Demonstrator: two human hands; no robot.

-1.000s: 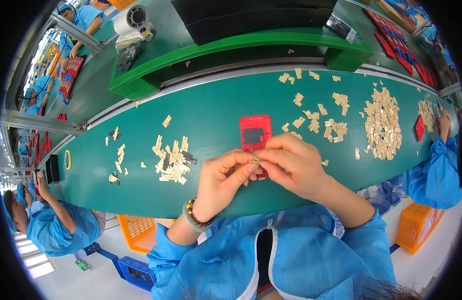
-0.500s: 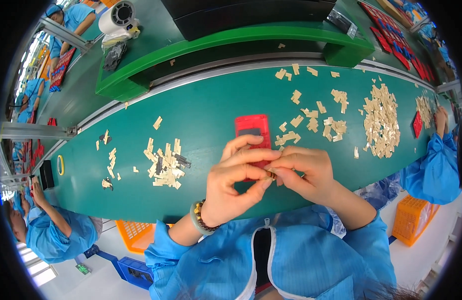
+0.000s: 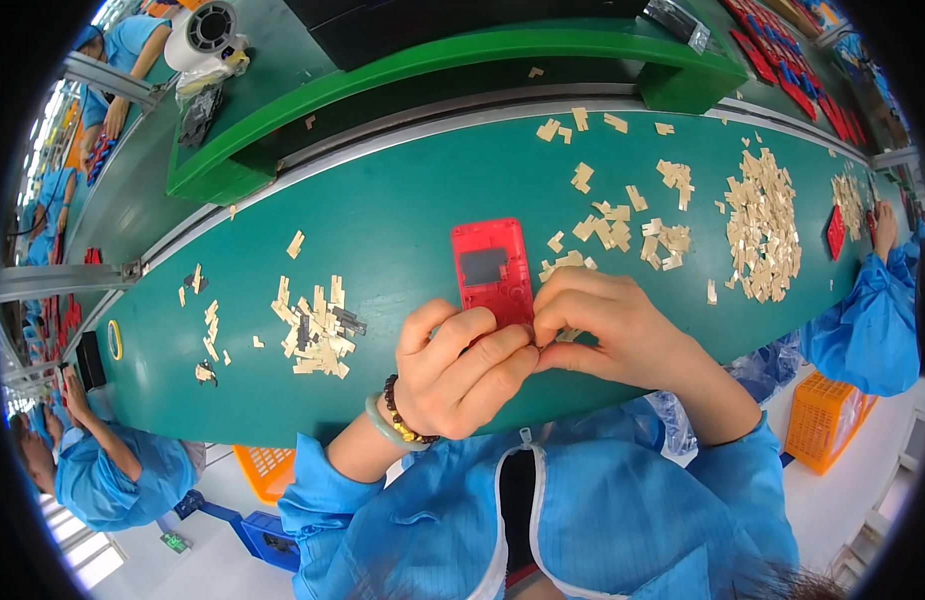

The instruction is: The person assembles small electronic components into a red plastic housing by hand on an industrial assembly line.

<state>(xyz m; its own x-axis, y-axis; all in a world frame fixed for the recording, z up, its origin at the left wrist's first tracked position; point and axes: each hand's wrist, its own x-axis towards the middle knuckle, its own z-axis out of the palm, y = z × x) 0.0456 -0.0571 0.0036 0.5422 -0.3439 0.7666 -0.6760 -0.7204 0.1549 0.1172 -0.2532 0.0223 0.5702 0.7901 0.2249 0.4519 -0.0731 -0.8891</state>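
Observation:
A red plastic shell (image 3: 491, 290) with a dark grey rectangular panel lies on the green bench, its near end covered by my fingers. My left hand (image 3: 465, 368) is closed, knuckles up, fingers curled beside that near end. From the right, my right hand (image 3: 618, 325) meets it with thumb and forefinger in a pinch. The fingertips of both hands come together just over the shell's lower right corner. Whatever they hold there is hidden. Small pale L-shaped pieces (image 3: 571, 262) lie right behind my right hand.
Pale pieces form a loose heap (image 3: 323, 335) on the left, with dark strips among them, and a large pile (image 3: 765, 230) on the right. A green raised shelf (image 3: 413, 80) runs along the back. Co-workers sit at both sides. An orange crate (image 3: 831, 420) stands at lower right.
My left hand has turned over from an open-looking pinch to curled fingers, knuckles up. Both hands have come down onto the shell's near end, uncovering its grey panel. The view has shifted slightly.

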